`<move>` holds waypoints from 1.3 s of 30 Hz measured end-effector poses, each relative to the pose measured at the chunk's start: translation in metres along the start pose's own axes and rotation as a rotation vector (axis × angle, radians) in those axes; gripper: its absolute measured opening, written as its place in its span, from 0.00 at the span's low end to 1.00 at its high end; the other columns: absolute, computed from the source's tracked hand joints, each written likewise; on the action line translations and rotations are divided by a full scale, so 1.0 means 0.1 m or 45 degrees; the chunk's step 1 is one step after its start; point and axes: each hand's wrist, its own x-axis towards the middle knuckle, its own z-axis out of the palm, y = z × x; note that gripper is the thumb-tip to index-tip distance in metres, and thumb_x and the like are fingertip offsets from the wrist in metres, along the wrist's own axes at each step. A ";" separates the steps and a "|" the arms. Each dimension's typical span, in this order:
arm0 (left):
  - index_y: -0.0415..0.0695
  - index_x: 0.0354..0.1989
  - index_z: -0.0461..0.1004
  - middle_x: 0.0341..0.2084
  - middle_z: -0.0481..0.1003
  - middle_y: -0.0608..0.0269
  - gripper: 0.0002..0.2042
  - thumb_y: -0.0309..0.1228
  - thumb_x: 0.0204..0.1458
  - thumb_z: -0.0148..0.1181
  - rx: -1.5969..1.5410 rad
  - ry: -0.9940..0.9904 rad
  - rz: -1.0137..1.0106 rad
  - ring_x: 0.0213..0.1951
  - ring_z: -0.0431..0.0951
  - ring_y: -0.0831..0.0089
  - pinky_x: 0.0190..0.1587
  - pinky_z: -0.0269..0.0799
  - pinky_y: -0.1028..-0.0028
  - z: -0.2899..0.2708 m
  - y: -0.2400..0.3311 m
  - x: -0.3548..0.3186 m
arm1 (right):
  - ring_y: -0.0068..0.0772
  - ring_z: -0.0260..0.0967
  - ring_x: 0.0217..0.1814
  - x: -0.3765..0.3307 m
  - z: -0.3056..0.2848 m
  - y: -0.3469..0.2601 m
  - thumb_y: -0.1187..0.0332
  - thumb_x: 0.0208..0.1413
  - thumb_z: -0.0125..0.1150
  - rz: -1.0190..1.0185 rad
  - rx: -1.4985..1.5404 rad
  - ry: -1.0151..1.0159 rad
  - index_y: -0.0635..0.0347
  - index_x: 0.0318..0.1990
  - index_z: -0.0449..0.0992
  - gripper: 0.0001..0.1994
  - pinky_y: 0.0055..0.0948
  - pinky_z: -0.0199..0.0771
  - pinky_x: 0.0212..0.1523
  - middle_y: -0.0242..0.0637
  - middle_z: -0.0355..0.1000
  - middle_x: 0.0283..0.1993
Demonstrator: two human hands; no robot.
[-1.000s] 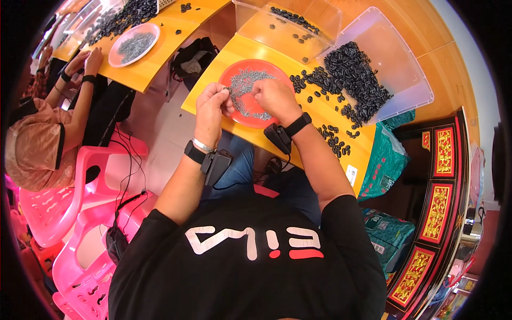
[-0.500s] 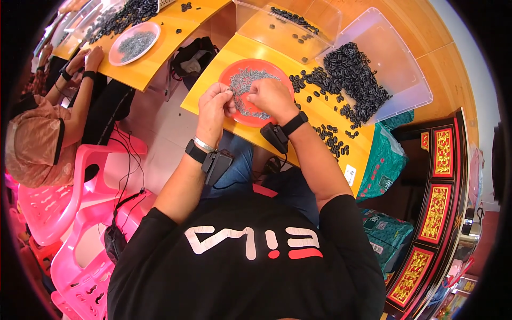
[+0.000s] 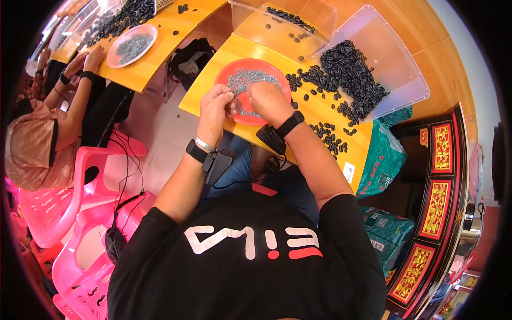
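My left hand (image 3: 215, 105) and my right hand (image 3: 268, 100) are held close together over the near rim of a red round plate (image 3: 277, 73) that holds several small grey metal pieces (image 3: 242, 80). Both hands have their fingers pinched shut; what they pinch is too small to make out. The plate sits on a yellow table (image 3: 325, 114). To the right of the plate lies a heap of small black parts (image 3: 349, 77), spilling from a tipped clear plastic bin (image 3: 397, 69).
A second clear bin (image 3: 282, 24) with a few black parts stands behind the plate. At the left another person (image 3: 37, 138) sits on a pink chair (image 3: 48, 208) at a second yellow table with a pink plate (image 3: 132, 45). Green boxes (image 3: 381, 160) stand at right.
Both hands have stayed over the plate's near rim, with only small finger movements. The person at left has shifted their hands slightly.
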 end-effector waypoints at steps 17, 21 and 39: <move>0.45 0.27 0.67 0.17 0.68 0.70 0.05 0.28 0.53 0.48 -0.016 -0.140 -0.062 0.19 0.67 0.81 0.24 0.61 0.82 0.11 -0.05 -0.06 | 0.22 0.68 0.28 -0.25 -0.19 0.20 0.74 0.55 0.54 0.345 1.320 0.143 0.66 0.38 0.71 0.06 0.22 0.70 0.30 0.34 0.71 0.28; 0.42 0.27 0.66 0.17 0.66 0.68 0.04 0.26 0.52 0.49 0.041 -0.214 -0.058 0.19 0.66 0.80 0.23 0.62 0.81 0.20 -0.07 -0.13 | 0.18 0.68 0.31 -0.47 -0.29 0.12 0.74 0.57 0.53 0.471 1.956 0.136 0.66 0.42 0.72 0.07 0.17 0.71 0.34 0.31 0.71 0.32; 0.37 0.27 0.65 0.18 0.67 0.53 0.04 0.24 0.50 0.52 0.718 -0.194 0.448 0.22 0.69 0.64 0.27 0.65 0.70 0.29 -0.17 -0.21 | 0.14 0.67 0.31 -0.67 -0.29 -0.08 0.69 0.57 0.55 0.419 1.712 0.271 0.60 0.36 0.74 0.05 0.14 0.66 0.31 0.26 0.72 0.30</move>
